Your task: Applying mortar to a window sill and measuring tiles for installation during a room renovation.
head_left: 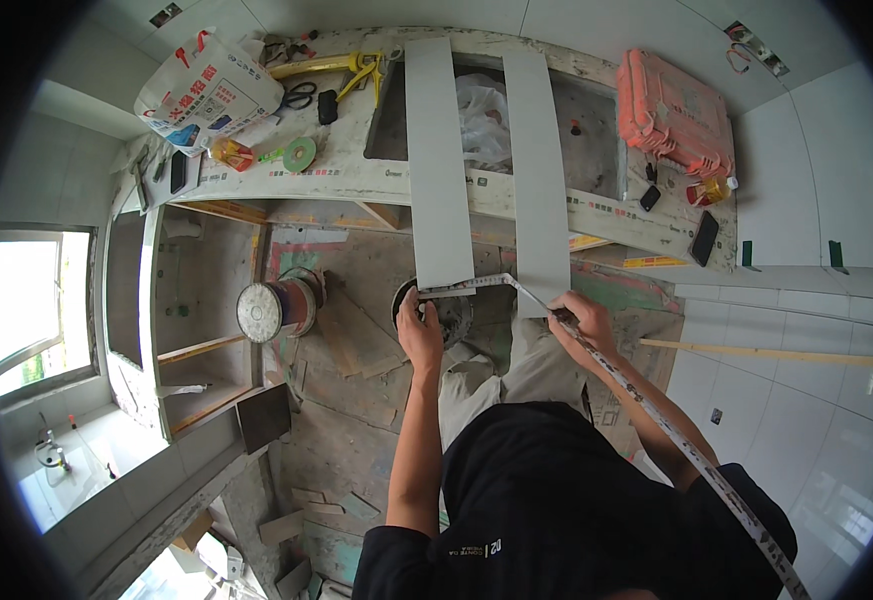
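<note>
Two long pale grey tile strips lie across the counter and overhang its front edge, the left strip (439, 170) and the right strip (539, 170). My left hand (420, 330) is closed at the near end of the left strip, pinching the end of a tape measure (486, 282). Its worn, marked blade spans the gap between the strips and bends down to my right hand (584, 328). Closed around the blade, my right hand is beside the near end of the right strip. From there the blade runs along my right forearm to the lower right.
The dusty counter (316, 185) has rectangular openings and bears a plastic bag (206, 95), yellow caulking gun (356, 68), green disc (299, 154), orange case (674, 112) and phone (703, 238). Below are a bucket (261, 312), a round dark tub (453, 325) and tile offcuts (358, 507).
</note>
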Demonstrator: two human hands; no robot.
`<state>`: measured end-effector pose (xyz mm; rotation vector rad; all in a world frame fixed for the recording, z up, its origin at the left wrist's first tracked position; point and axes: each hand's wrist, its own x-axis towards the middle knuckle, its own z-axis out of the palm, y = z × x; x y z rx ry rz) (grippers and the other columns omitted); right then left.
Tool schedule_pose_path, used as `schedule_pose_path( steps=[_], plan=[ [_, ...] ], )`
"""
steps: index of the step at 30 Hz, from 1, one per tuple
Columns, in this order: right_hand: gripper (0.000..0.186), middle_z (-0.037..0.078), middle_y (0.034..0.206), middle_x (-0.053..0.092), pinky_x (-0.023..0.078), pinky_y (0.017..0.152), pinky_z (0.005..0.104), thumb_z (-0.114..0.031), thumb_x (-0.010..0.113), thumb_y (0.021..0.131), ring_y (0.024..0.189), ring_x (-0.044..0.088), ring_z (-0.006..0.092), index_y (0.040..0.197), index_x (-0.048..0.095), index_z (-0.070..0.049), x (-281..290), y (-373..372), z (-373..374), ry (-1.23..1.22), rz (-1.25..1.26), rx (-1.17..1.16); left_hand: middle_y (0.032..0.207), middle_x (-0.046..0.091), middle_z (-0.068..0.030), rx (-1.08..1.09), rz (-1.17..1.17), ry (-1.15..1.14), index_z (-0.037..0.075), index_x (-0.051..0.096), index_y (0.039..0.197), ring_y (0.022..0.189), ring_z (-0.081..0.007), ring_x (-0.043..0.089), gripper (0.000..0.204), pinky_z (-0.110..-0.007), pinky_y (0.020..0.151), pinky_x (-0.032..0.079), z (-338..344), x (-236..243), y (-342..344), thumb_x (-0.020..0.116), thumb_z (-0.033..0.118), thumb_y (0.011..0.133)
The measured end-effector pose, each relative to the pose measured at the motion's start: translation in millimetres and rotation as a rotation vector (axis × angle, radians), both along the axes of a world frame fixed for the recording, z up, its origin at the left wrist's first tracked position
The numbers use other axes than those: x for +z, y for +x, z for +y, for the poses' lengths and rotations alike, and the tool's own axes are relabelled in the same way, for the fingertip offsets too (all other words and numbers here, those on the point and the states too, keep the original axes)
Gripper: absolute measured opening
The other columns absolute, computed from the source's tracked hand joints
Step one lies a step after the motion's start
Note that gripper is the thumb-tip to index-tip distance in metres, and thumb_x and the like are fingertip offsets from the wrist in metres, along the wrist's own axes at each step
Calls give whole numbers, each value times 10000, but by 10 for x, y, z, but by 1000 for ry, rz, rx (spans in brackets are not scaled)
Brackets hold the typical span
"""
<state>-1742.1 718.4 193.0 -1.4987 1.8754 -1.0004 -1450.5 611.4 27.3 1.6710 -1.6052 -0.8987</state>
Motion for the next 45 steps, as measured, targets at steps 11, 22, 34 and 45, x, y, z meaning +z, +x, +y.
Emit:
schedule_pose_path(
  steps=[11,22,34,45],
  plan=[
    [78,113,864,704,558,717,348,-71,765,1030,776,732,203,1047,717,-12,275,-317,-128,-65,50,-72,1248,820,-187,45,138,-6,16,643,1505,1092,-305,808,474,-410,976,621,-57,-3,100,743,152,1062],
    [162,96,1036,780,604,760,329,-166,667,1146,845,743,161,1213,693,-22,886,-1454,-444,-412,-528,-493,1384,729,-244,2,-81,-16,2,634,1517,1250,-404,727,604,-483,1066,580,-324,138,-134,830,250,1002],
    [266,65,1123,823,586,774,328,-236,723,1126,879,761,163,1343,722,-82,-49,-2874,-1183,-358,-1018,-871,1752,325,-320,-45,-407,31,130,374,1753,1601,-507,369,1241,-604,1306,308,-703,337,-1043,1023,411,733],
    [287,25,1118,828,644,782,337,-341,711,1138,916,764,178,1222,774,-74,-1040,-3931,-1441,-390,-1477,-946,1760,295,-331,-23,-527,58,172,340,1773,1626,-509,322,1303,-630,1328,246,-1142,290,-1538,1014,499,706]
  ],
)
